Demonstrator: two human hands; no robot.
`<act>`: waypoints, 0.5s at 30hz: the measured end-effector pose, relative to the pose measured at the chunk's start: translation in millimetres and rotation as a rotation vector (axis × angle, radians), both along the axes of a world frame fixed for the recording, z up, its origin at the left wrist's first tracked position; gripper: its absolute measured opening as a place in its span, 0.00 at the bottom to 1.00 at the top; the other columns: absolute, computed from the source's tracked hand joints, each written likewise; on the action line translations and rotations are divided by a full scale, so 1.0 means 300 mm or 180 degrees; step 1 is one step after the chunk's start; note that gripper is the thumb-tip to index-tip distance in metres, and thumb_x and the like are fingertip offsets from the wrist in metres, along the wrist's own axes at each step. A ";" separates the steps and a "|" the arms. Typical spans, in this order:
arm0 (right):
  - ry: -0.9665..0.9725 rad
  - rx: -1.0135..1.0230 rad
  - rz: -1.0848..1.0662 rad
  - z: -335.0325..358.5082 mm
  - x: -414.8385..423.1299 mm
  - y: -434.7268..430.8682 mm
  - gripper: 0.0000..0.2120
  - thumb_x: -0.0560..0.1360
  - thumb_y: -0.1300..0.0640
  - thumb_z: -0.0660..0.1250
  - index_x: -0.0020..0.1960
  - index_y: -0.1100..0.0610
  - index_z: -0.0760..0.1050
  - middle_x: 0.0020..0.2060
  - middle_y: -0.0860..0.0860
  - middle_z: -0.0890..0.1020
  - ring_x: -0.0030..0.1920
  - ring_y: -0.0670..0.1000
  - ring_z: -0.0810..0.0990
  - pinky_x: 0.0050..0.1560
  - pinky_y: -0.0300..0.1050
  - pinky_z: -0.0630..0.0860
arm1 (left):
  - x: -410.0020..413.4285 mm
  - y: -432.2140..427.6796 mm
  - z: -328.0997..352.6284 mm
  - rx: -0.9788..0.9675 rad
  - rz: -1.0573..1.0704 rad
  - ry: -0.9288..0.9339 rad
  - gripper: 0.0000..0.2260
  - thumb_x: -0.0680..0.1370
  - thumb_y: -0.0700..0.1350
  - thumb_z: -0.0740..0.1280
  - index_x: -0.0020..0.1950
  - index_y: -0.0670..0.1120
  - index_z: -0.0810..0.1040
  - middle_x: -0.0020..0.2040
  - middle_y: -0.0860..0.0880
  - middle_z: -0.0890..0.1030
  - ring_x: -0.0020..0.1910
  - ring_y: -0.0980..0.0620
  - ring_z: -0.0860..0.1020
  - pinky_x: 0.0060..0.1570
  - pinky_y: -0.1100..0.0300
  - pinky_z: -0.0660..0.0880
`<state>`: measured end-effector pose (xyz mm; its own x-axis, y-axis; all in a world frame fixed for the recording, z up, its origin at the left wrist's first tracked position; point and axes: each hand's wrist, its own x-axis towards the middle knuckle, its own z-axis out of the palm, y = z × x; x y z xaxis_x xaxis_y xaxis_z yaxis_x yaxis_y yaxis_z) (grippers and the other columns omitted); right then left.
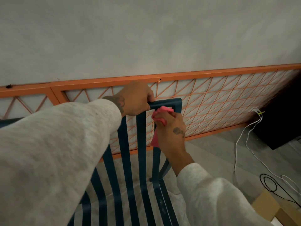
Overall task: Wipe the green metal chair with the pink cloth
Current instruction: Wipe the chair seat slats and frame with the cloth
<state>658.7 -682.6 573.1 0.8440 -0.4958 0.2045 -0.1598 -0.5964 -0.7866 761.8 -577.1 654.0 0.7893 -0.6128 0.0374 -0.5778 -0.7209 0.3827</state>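
The chair (141,152) is standing in the centre and lower half of the frame, its back rising toward the orange lattice panel (211,101) that is leaning on the wall. The slats of the back are running lengthwise from the lower frame up to the top rail, which is lying crosswise just right of centre.

The left hand (136,98) is gripping the top rail at its left end, fingers wrapped over and closed on the metal, steadying the chair.

The right hand (171,132) is holding the cloth (160,115) just right of centre, under the rail's right corner. Its fingers are closed on the bunched cloth, pressing it against the rightmost upright slat; a tail of cloth is hanging below the hand.

The relation that matters: the slat under the cloth is extending downward from the fingers, toward the lower frame and the seat. Its long axis is running near vertical in the picture. The right hand is the nearer one to this slat, so the next stroke would probably follow that axis downward.

White cables (244,144) are lying on the floor at the right.
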 end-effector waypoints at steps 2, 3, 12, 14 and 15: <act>0.0142 -0.0108 0.0024 -0.016 -0.003 -0.008 0.10 0.79 0.61 0.66 0.55 0.51 0.83 0.55 0.50 0.72 0.48 0.49 0.76 0.38 0.24 0.68 | -0.002 0.001 -0.002 -0.0010 0.0014 0.0037 0.12 0.73 0.42 0.73 0.57 0.47 0.83 0.53 0.50 0.83 0.51 0.53 0.79 0.49 0.63 0.70; 0.0154 -0.0091 0.0049 -0.013 0.002 -0.016 0.10 0.79 0.61 0.66 0.55 0.52 0.83 0.55 0.51 0.74 0.48 0.49 0.76 0.38 0.23 0.69 | -0.003 -0.001 -0.003 -0.0028 0.0016 0.0041 0.12 0.73 0.42 0.73 0.56 0.47 0.83 0.53 0.50 0.83 0.51 0.53 0.79 0.50 0.63 0.71; 0.0213 -0.0016 -0.0096 -0.045 0.002 0.003 0.10 0.79 0.61 0.66 0.55 0.51 0.83 0.57 0.49 0.72 0.51 0.51 0.75 0.50 0.38 0.74 | -0.011 -0.001 -0.003 -0.0089 0.0075 0.0018 0.11 0.74 0.40 0.72 0.56 0.46 0.83 0.54 0.50 0.83 0.52 0.53 0.79 0.48 0.63 0.70; 0.0366 -0.0125 -0.0008 -0.040 -0.008 -0.012 0.11 0.80 0.61 0.65 0.57 0.51 0.83 0.57 0.50 0.74 0.52 0.52 0.76 0.46 0.31 0.74 | -0.014 -0.002 -0.002 -0.0076 0.0056 0.0014 0.11 0.74 0.39 0.72 0.56 0.46 0.83 0.54 0.50 0.83 0.52 0.52 0.79 0.52 0.61 0.73; 0.0408 -0.0246 0.0043 -0.025 0.001 -0.019 0.12 0.80 0.61 0.64 0.58 0.51 0.82 0.56 0.50 0.75 0.52 0.52 0.77 0.45 0.30 0.75 | -0.015 -0.004 -0.002 -0.0065 0.0052 0.0011 0.11 0.74 0.39 0.71 0.56 0.46 0.83 0.54 0.50 0.83 0.52 0.52 0.79 0.53 0.60 0.74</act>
<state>659.1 -688.3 565.6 0.8721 -0.4713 0.1316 -0.2477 -0.6571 -0.7120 757.3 -578.2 653.5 0.7994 -0.5989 0.0471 -0.5646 -0.7223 0.3994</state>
